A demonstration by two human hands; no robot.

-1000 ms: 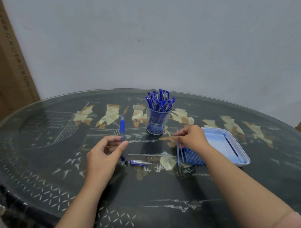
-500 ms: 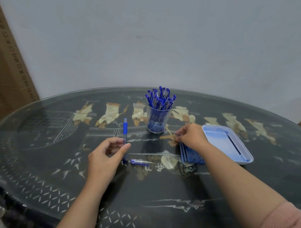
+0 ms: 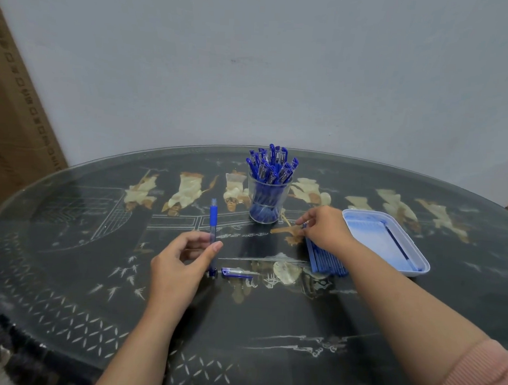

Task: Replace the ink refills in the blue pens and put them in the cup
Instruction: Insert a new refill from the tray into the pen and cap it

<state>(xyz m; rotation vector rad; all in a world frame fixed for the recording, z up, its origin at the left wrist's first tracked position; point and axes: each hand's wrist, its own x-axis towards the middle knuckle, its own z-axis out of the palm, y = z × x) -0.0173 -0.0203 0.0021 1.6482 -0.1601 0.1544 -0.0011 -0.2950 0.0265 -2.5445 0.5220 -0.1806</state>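
A dark, glass-topped counter (image 3: 271, 322) with pale inlaid figures stands before a plain grey wall (image 3: 251, 77). A cardboard carton (image 3: 16, 120) leans at the left, its print too small to read. The left grip (image 3: 181, 264) pinches a blue pen (image 3: 213, 219) upright, its end on the counter just beside a loose cap (image 3: 235, 273). The right grip (image 3: 326, 228) pinches the far ends of the blue refills (image 3: 328, 261), which lie between the pen-filled cup (image 3: 268, 203) and a white tray (image 3: 369, 236). Both grips are placed as they were a second ago.
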